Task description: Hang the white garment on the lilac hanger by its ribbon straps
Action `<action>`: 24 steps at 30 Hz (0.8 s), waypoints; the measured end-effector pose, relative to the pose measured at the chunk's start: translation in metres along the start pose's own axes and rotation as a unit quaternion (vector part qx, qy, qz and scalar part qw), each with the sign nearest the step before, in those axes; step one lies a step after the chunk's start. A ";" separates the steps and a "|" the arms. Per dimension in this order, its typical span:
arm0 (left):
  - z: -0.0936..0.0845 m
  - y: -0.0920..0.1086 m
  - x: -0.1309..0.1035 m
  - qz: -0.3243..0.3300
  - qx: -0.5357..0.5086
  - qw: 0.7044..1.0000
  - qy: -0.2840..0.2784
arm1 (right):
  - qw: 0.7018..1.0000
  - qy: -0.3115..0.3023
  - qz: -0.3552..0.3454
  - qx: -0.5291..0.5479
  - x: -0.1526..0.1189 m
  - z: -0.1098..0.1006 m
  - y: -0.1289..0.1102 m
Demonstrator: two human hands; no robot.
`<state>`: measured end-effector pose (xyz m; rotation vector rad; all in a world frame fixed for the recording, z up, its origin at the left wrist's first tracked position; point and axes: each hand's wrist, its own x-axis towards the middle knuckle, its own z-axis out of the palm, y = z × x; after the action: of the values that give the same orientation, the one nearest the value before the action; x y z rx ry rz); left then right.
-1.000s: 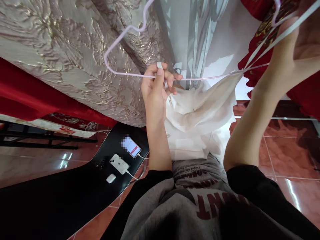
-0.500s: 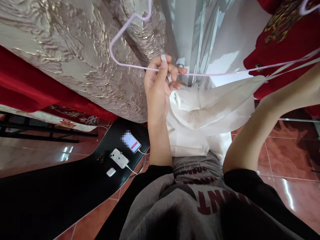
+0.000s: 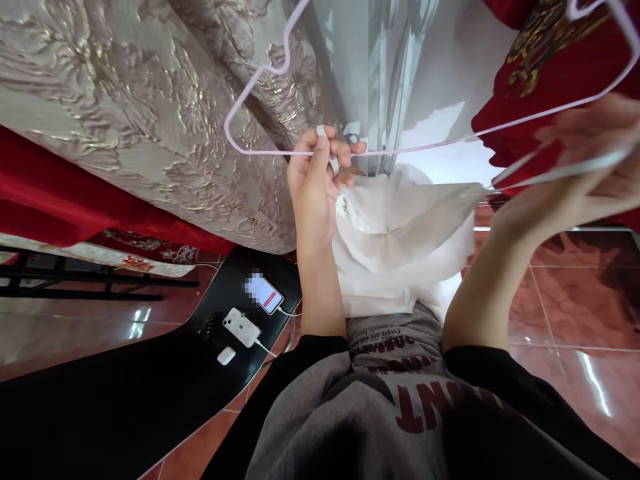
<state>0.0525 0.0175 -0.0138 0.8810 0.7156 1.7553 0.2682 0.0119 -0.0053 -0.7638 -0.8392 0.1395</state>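
Note:
My left hand (image 3: 317,170) is closed on the lower bar of a pale purple hanger (image 3: 420,148), with a white strap pinched between thumb and finger. White sheer fabric (image 3: 400,227) hangs just below that hand and over my lap. On the right, my right hand (image 3: 595,160) is smeared by motion. A white strap (image 3: 565,169) runs from the fabric's right corner to this hand, below the hanger's right end. How its fingers close on the strap is too blurred to tell.
Beige embossed fabric (image 3: 150,120) and red cloth (image 3: 45,187) hang at the left. Embroidered red cloth (image 3: 520,73) hangs at the right. Two phones, one lit (image 3: 265,293) and one white (image 3: 241,327), and a small white case (image 3: 226,355) lie on a black surface (image 3: 125,380).
My right hand has come into view at the right edge with the strap. The hanger's right end now shows, and the fabric's right corner has moved left and down. My left hand keeps its grip.

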 end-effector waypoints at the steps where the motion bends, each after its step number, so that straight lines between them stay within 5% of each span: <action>1: 0.000 -0.001 0.000 0.002 0.001 1.000 -0.001 | 0.997 -0.072 -0.030 0.008 -0.008 0.009 -0.001; 4: -0.002 -0.001 -0.002 0.022 0.021 0.999 -0.020 | 0.967 -0.246 -0.045 -0.040 -0.026 0.029 0.008; 9: -0.016 0.005 -0.006 0.059 0.030 0.998 0.004 | 0.909 -0.368 0.013 -0.194 -0.034 0.034 0.014; 13: -0.035 0.018 -0.006 0.167 0.021 0.981 0.096 | 0.919 -0.332 -0.019 -0.212 -0.032 0.031 0.010; 17: -0.046 0.042 -0.001 0.253 0.113 0.954 0.113 | 0.934 -0.299 -0.039 -0.193 -0.032 0.028 0.011; 20: -0.039 0.066 0.006 0.247 0.205 0.943 0.091 | 0.927 -0.302 -0.044 -0.220 -0.035 0.028 0.010; 24: -0.032 0.092 0.023 0.146 0.326 0.934 0.012 | 0.929 -0.300 -0.045 -0.215 -0.041 0.030 0.008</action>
<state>-0.0265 0.0076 0.0469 1.4745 1.2751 1.8041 0.2201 0.0176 -0.0234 -1.1153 -1.5173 0.1080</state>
